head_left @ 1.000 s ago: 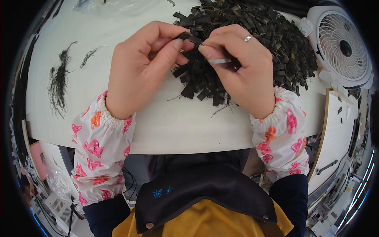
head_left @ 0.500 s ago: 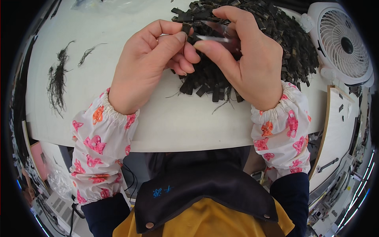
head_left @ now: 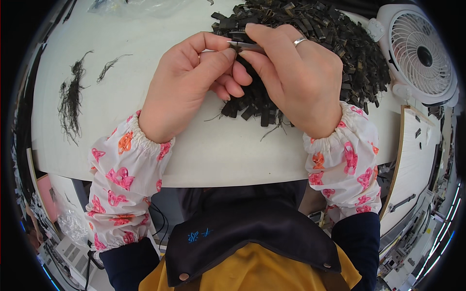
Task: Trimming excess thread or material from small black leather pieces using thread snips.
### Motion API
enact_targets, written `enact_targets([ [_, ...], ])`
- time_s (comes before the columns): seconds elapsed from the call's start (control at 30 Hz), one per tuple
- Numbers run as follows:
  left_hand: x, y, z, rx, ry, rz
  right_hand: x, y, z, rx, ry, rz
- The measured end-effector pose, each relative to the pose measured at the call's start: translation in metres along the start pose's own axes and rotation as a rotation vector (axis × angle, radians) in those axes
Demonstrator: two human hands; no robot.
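Between thumb and forefinger, my left hand (head_left: pixel 189 80) pinches a small black fabric tab (head_left: pixel 236 54), most of it hidden by the fingers. My right hand (head_left: pixel 306 80) is closed around a pair of thread snips (head_left: pixel 244 45), whose pointed silver blades reach the tab at my left fingertips. Behind and below both hands spreads a large pile of short black fabric tabs (head_left: pixel 357 56), with loose threads at its near edge. On the left of the white table (head_left: pixel 218 155) lie a clump of black thread ends (head_left: pixel 71 99) and a smaller wisp (head_left: pixel 110 67).
A white fan (head_left: pixel 424 56) stands at the far right, beside the pile. Clear plastic film (head_left: pixel 150 6) lies along the far edge. To the right, a pale wood-edged board (head_left: pixel 410 160) leans past the table's side. The table's front edge runs just before my apron.
My right hand has turned and tightened its fingers, bringing the snips' blades level with the tab. My left hand has shifted slightly right and nearer, still pinching.
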State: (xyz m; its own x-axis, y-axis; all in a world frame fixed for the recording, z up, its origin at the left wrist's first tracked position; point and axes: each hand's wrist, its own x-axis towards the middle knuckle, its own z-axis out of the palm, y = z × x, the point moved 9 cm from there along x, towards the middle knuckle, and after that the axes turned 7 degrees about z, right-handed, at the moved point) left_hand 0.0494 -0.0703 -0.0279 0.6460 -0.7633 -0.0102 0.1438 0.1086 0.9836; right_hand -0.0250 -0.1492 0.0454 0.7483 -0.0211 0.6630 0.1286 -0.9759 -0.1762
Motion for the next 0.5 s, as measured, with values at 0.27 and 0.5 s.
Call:
enact_targets([
  [0.27, 0.007, 0.014, -0.011, 0.39, -0.049, 0.036, -0.003, 0.029, 0.002, 0.245, 0.061, 0.193],
  [0.5, 0.044, 0.092, -0.101, 0.885, 0.268, 0.606, -0.004, 0.048, -0.009, 0.472, 0.063, 0.383],
])
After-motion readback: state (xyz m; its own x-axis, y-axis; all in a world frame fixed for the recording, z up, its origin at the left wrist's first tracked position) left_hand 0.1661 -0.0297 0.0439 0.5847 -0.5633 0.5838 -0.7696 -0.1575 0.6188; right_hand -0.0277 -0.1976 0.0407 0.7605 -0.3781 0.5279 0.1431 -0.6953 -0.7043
